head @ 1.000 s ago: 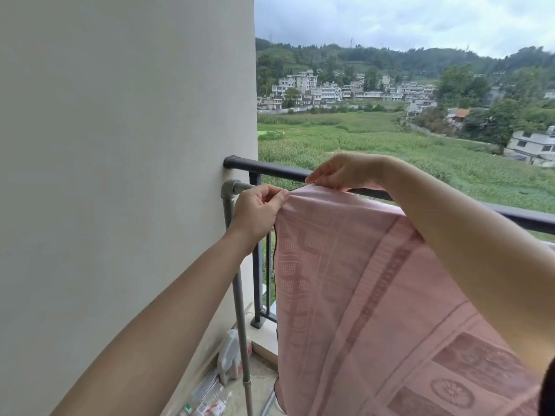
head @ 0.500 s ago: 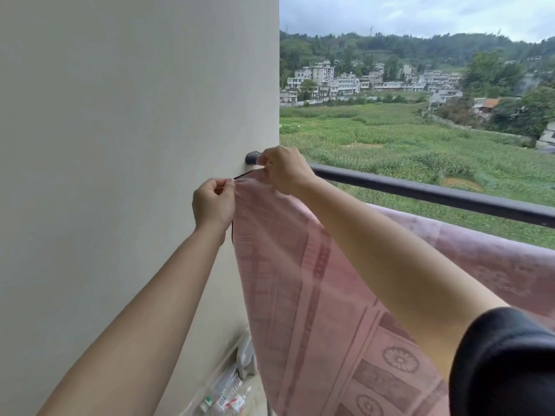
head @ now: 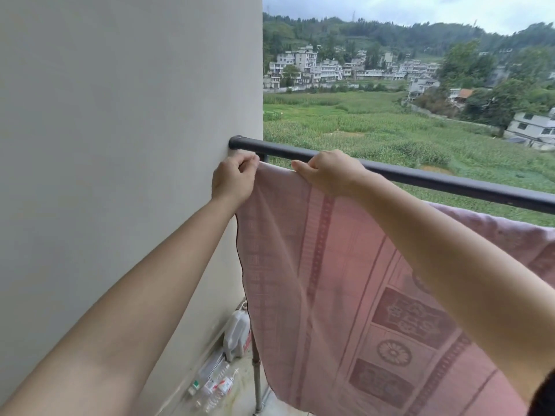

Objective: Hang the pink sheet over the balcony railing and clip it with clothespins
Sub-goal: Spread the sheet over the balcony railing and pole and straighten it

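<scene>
Both hands pinch the top edge of the pink sheet (head: 330, 280) at its left end. The left hand (head: 234, 181) holds the very corner beside the wall (head: 120, 145), its thumb and curled fingers closed on the cloth. The right hand (head: 330, 172) grips the same edge just to the right.

The stretch of edge between them runs almost level, just below the dark railing (head: 420, 178), which slopes from the wall at frame centre down to the right edge. From the hands the sheet hangs into the lower right of the frame. What carries its far part at the right cannot be told.

The rail lies just above and beyond both hands, the left nearer its wall end, so the next move looks like a short lift up and over. No clothespins show.
</scene>
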A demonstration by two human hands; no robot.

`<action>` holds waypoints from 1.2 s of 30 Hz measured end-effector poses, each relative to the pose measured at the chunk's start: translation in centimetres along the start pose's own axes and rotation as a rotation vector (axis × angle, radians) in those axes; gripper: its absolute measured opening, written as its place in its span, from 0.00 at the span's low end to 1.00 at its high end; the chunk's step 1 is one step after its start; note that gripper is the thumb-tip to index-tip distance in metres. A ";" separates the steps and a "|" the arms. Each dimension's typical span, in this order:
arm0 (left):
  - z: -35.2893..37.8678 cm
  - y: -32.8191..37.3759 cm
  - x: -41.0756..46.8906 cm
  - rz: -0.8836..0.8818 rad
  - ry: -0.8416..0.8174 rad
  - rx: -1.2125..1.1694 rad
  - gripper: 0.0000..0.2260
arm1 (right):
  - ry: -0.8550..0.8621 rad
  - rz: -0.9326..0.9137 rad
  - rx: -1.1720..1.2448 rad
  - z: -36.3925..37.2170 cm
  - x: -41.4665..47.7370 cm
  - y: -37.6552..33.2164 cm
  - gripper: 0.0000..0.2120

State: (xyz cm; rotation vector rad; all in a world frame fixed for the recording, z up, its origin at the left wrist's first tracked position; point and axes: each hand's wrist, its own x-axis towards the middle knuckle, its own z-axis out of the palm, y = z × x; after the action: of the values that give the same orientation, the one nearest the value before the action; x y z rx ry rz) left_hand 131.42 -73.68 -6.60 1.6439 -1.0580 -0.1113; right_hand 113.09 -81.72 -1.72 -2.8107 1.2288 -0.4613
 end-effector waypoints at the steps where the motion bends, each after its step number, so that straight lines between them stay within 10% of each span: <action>1: 0.2 0.3 0.1 -0.065 0.038 -0.098 0.07 | -0.004 -0.019 -0.019 -0.4 -1.0 0.6 0.33; 7: 0.2 2.4 0.6 -0.373 0.202 -0.309 0.14 | 0.042 -0.084 -0.175 -1.6 -5.8 3.0 0.34; 12: 1.5 2.3 -0.7 0.022 0.204 0.339 0.15 | 0.234 -0.126 -0.397 -1.4 -9.6 4.8 0.30; 17: 6.8 4.5 -5.3 0.638 0.095 0.440 0.18 | 0.391 -0.046 -0.496 -1.7 -13.2 8.1 0.28; 27: 11.9 8.8 -7.8 0.424 0.172 0.422 0.22 | 0.488 0.224 -0.608 -6.3 -25.7 18.5 0.27; 36: 19.4 19.3 -19.7 0.884 -0.213 0.398 0.24 | 0.383 0.676 -0.513 -10.5 -38.4 26.9 0.31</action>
State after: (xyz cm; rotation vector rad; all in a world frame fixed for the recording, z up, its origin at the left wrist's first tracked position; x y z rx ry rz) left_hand 97.69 -74.13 -6.55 1.3701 -1.9750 0.5468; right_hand 66.25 -71.54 -5.55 -2.4394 2.5576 -0.7259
